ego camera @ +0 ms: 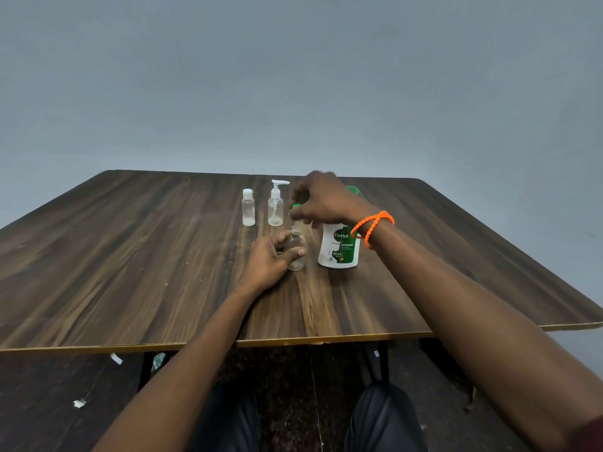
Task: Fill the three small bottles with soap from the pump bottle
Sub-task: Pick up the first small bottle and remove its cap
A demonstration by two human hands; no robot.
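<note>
Clear plastic marks the nearest item: an open small bottle [296, 251] standing upright on the wooden table [130, 256], its neck bare and no cap on it. It looks empty or nearly so, though the see-through wall makes that hard to judge. The left hand [272, 262] is curled round its lower body, thumb across the front and fingers behind, holding it steady.

Just to its right stands the soap bottle [339, 246], white and green with a printed label. The right hand [321, 200], with an orange wristband [372, 226] on the wrist, lies over the pump head, fingers bent downward and loosely gathered; a bit of green nozzle shows under them, pointing toward the open neck. Whether the palm is pressing down or only resting there I cannot tell, and no stream of soap is visible.

Farther back, well apart from the hands, stand two more small containers side by side: a capped bottle [248, 207] on the left and a little pump bottle [276, 203] beside it. Both appear clear and unfilled, with their tops on.

As a judgement, the work is at its start: the first filling is in hand, and the two at the back remain to be opened and filled.
</note>
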